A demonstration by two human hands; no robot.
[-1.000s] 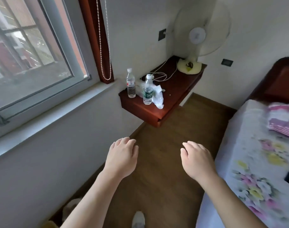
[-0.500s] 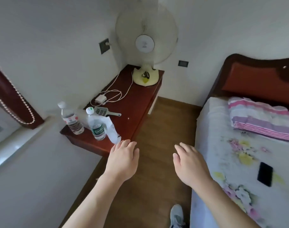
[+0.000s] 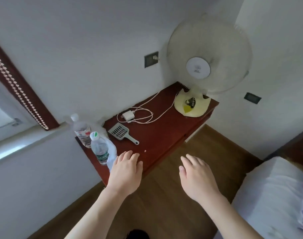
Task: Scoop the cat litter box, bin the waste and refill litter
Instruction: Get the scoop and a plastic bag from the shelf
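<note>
Soft daylight enters from the window (image 3: 2,118) at the left edge, shadows are faint, wide-angle distortion bends lines toward the frame edges, and slight motion blur softens detail.

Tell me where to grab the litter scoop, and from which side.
Take the litter scoop by its slim handle, coming from above on the near side. It lies flat, with the handle end pointing toward the left hand.

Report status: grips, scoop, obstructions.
Left grip open, empty, at table edge. Right grip open, empty. Scoop flat on table, untouched. Bottle beside left grip, not blocking.
</note>
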